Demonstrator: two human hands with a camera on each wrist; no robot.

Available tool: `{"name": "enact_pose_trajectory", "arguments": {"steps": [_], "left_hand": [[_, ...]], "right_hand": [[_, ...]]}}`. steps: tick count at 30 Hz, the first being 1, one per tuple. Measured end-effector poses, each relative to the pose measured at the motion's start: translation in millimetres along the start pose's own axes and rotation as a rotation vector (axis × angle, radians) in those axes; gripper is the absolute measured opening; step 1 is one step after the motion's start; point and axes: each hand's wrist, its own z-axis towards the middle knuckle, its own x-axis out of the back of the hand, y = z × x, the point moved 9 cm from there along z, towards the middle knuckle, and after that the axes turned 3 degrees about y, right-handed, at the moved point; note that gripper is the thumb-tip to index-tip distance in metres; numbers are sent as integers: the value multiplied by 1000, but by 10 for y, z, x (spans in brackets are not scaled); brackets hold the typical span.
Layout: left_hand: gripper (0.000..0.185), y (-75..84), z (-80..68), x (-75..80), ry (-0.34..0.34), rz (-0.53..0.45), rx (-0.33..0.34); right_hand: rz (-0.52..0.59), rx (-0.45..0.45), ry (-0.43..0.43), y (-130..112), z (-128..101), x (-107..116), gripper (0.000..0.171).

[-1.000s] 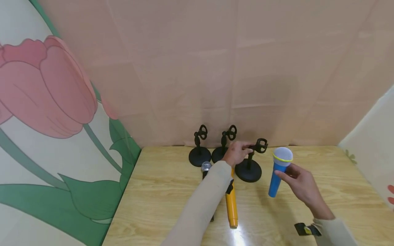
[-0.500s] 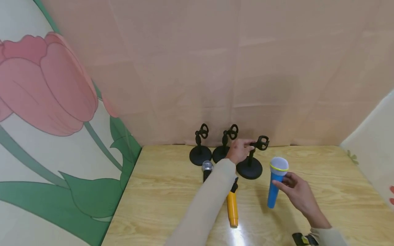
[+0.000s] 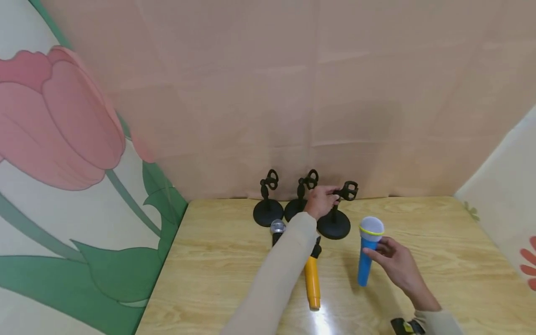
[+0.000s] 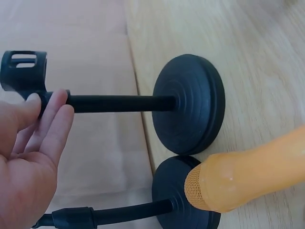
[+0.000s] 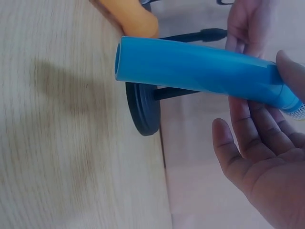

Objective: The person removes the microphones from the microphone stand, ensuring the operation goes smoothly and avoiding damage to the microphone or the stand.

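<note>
Three black microphone stands sit in a row at the back edge of the wooden table, and there are three microphones. The left hand pinches the post of the rightmost stand just under its clip, fingers straight along it. Right of that stand, the right hand grasps the blue microphone upright, its base on the table. In front of the stand lie the orange microphone and a silver-headed microphone, both partly hidden by the left sleeve. Bare wood stretches right of the stand.
</note>
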Motion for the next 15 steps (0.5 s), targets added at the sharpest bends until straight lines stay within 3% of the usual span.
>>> {"name": "enact_pose_trajectory", "arguments": {"steps": [9,15], "left_hand": [[30,-28,18,2,12,136,13],[35,-26,51,-26,-42,191,8]], "right_hand": [[-3,-51,-35,93,50,-79,68],[26,-68,-64,126,77,-191,66]]}}
